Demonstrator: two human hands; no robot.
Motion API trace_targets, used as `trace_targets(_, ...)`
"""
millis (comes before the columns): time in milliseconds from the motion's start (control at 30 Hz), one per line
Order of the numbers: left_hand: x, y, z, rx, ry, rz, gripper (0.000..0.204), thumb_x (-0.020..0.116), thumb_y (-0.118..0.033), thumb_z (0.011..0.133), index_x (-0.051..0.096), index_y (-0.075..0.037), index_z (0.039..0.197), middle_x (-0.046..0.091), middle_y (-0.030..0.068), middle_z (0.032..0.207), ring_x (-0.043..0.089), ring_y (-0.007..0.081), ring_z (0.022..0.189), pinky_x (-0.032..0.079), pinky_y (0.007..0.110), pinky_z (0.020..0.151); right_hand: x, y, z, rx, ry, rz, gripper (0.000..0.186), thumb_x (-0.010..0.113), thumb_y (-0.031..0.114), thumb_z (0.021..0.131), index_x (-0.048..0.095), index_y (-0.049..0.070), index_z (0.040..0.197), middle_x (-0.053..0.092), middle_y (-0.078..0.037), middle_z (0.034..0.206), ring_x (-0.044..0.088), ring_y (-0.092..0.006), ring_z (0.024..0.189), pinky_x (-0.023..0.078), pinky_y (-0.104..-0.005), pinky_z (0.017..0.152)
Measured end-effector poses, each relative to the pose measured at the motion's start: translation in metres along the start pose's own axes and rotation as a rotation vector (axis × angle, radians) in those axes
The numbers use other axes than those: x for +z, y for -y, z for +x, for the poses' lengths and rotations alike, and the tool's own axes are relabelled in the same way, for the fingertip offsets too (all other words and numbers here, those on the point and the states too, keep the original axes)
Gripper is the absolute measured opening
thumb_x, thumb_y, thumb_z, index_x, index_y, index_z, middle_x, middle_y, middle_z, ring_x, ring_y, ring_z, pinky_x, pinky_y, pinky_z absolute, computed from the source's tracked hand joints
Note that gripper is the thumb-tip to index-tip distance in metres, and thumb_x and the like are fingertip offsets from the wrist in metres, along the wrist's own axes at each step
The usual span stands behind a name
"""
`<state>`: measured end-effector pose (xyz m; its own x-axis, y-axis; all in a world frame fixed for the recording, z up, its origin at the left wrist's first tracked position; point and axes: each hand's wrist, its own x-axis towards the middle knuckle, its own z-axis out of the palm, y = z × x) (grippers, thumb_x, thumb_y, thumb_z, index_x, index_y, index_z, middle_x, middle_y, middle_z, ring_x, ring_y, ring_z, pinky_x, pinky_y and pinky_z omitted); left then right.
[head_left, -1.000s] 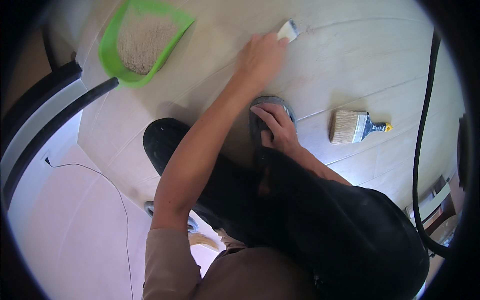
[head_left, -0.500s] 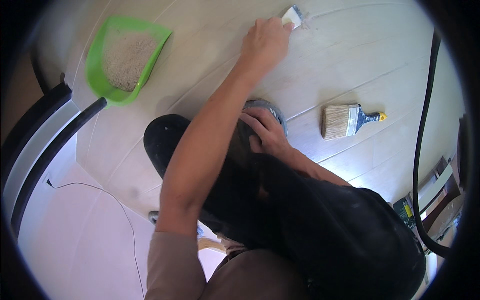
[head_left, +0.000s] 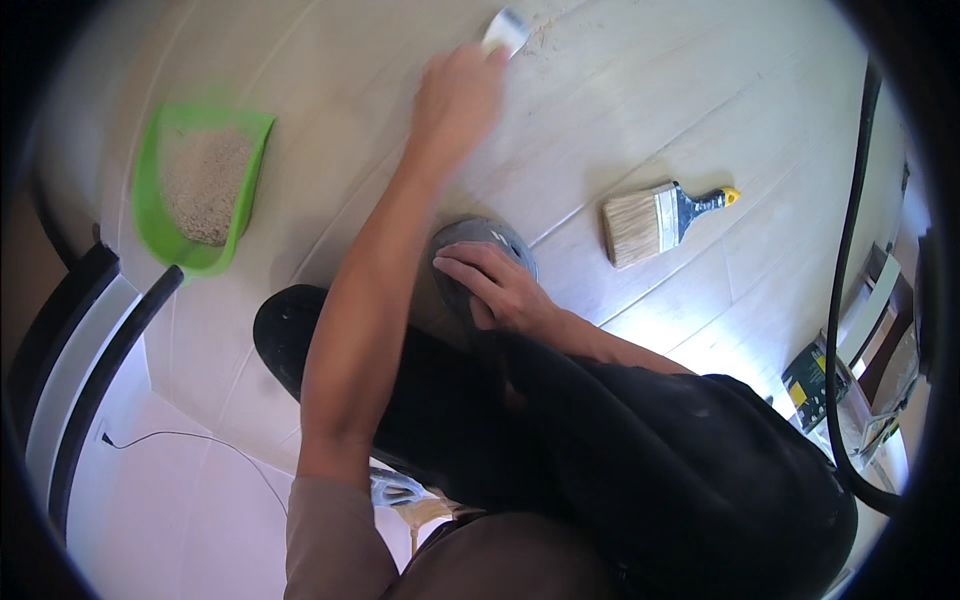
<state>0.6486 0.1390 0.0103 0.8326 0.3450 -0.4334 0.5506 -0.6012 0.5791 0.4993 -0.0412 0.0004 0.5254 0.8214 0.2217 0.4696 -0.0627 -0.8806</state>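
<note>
My left hand (head_left: 458, 100), slightly smeared by motion, is closed round a small scraper (head_left: 507, 32) with a pale flat blade. The blade's end lies by a patch of crumbly debris (head_left: 541, 36) on the pale wood-look floor (head_left: 640, 110). My right hand (head_left: 505, 285) rests with its fingers laid over a rounded grey thing (head_left: 515, 240) beside my knee. I cannot make out what that thing is. To its right a wide flat paintbrush (head_left: 640, 228) lies on the floor, bristles toward me, its dark handle ending in yellow.
A green dustpan (head_left: 150, 215) holding pale grit (head_left: 208, 190) sits at the left. Near it stand black and grey curved bars (head_left: 70, 370). A thin cord (head_left: 190, 434) runs along the lower left, and a thick black hose (head_left: 838, 290) hangs at the right near stacked items (head_left: 870, 340).
The whole view has shifted, so the dustpan and paintbrush appear farther left. My left hand has drawn the scraper slightly left of the debris. My right hand stays on the grey thing.
</note>
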Motion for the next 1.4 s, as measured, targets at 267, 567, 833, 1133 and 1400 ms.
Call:
trace_targets(267, 0.005, -0.015, 0.008, 0.118, -0.001, 0.124, 0.044, 0.05, -0.036, 0.106, 0.068, 0.003, 0.114, 0.069, 0.0287, 0.112, 0.065, 0.0478, 0.106, 0.053, 0.055, 0.095, -0.009, -0.002, -0.005, 0.025, 0.076, 0.055, 0.078, 0.069, -0.004, 0.063, 0.053, -0.003, 0.14, 0.051, -0.02, 0.141, 0.054, -0.0387, 0.13, 0.048, -0.0463, 0.109)
trace_targets(567, 0.03, -0.023, 0.033, 0.178, -0.119, 0.125, 0.04, 0.049, -0.032, 0.106, 0.069, 0.002, 0.104, 0.07, 0.026, 0.105, 0.068, 0.0454, 0.097, 0.054, 0.055, 0.089, -0.015, -0.002, -0.009, 0.02, 0.153, 0.072, 0.074, 0.067, 0.0, 0.07, 0.05, -0.005, 0.142, 0.05, -0.022, 0.146, 0.05, -0.0387, 0.137, 0.044, -0.0477, 0.115)
trace_targets(833, 0.05, -0.044, 0.093, 0.402, -0.314, 0.094, 0.037, 0.049, -0.03, 0.104, 0.069, 0.001, 0.103, 0.071, 0.029, 0.103, 0.068, 0.0473, 0.102, 0.054, 0.056, 0.089, -0.02, -0.004, -0.014, -0.027, 0.199, 0.088, 0.078, 0.069, 0.003, 0.071, 0.046, -0.006, 0.146, 0.043, -0.021, 0.155, 0.047, -0.0385, 0.141, 0.042, -0.0471, 0.117)
trace_targets(1133, 0.039, -0.048, 0.098, 0.231, -0.148, 0.032, 0.04, 0.052, -0.034, 0.103, 0.07, -0.001, 0.115, 0.071, 0.0283, 0.112, 0.068, 0.0454, 0.106, 0.055, 0.053, 0.093, -0.024, 0.004, -0.008, 0.077, 0.249, 0.108, 0.078, 0.069, 0.0, 0.072, 0.048, -0.002, 0.146, 0.046, -0.02, 0.153, 0.047, -0.0381, 0.141, 0.042, -0.0472, 0.117)
trace_targets(1400, -0.059, 0.056, -0.052, 0.029, -0.079, -0.014, 0.059, 0.058, -0.051, 0.102, 0.069, 0.005, 0.09, 0.065, 0.0197, 0.067, 0.065, 0.0328, 0.064, 0.05, 0.045, 0.066, -0.017, 0.002, -0.009, 0.084, 0.062, 0.12, 0.06, 0.055, -0.01, 0.072, 0.06, -0.004, 0.132, 0.057, -0.021, 0.142, 0.058, -0.0384, 0.131, 0.047, -0.0471, 0.111)
